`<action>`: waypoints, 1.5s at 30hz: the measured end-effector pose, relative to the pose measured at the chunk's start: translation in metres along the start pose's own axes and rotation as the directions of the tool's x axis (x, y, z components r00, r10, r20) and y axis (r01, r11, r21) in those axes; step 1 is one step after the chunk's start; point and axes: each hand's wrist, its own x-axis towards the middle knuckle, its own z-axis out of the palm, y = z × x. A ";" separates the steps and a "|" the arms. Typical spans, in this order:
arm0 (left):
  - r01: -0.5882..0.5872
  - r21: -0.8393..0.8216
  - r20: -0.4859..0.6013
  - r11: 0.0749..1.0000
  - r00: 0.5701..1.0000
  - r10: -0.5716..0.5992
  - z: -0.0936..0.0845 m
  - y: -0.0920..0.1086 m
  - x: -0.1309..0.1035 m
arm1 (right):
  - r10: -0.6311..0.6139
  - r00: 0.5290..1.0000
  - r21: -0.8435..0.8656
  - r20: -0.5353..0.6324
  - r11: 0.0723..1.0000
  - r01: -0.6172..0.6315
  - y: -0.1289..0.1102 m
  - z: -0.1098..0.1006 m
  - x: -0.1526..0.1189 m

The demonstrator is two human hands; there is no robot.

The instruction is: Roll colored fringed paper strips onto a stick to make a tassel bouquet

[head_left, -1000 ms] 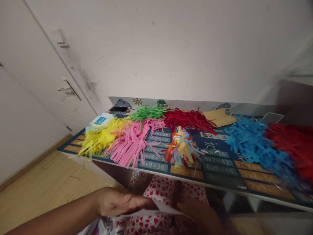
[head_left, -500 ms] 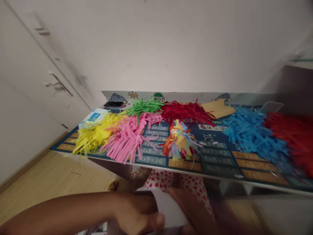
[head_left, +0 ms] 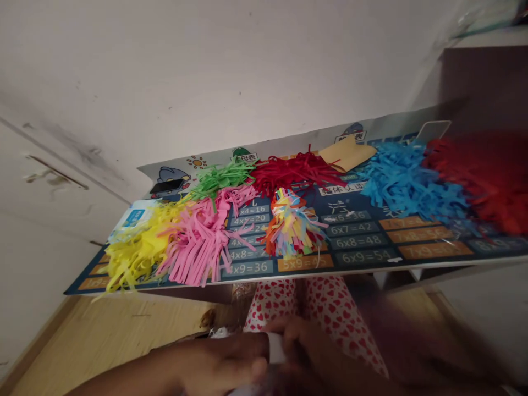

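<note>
Low in the head view, above the lap, both hands are around a white object [head_left: 277, 347], perhaps a roll or a cup; its lower part is hidden. My left hand [head_left: 225, 363] has its fingers curled at the object's left side. My right hand [head_left: 303, 341] is wrapped over its right side. Beyond them, on the table, a multicoloured tassel of paper strips [head_left: 295, 228] lies in the middle. Pink strips [head_left: 202, 236] and yellow strips [head_left: 142, 242] lie to its left, green strips [head_left: 223, 179] and dark red strips [head_left: 292, 170] behind it.
The table's chart cover [head_left: 355, 242] has a raised front edge near the knees. Blue strips [head_left: 412, 181] and red strips [head_left: 487, 181] fill its right side. A tan paper piece [head_left: 346, 155], a dark phone [head_left: 167, 186] and a white-blue packet [head_left: 134, 219] lie farther out.
The view has tilted and shifted, so the table's right side appears higher. Both hands and the white object sit lower in the picture, with less of the object showing.
</note>
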 end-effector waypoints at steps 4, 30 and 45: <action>0.012 -0.122 0.066 0.992 0.998 -0.004 -0.014 0.006 -0.013 | 0.160 0.984 -0.044 -0.074 0.986 -0.164 -0.008 -0.002 -0.002; 0.102 -0.144 -0.033 0.984 0.994 -0.107 -0.009 -0.018 -0.024 | -0.300 0.859 -0.341 -0.415 0.926 0.159 0.016 0.015 0.005; 0.154 0.073 -0.023 0.985 0.988 -0.153 -0.009 -0.013 -0.017 | 0.015 0.964 0.072 -0.266 0.997 0.004 0.020 0.000 -0.015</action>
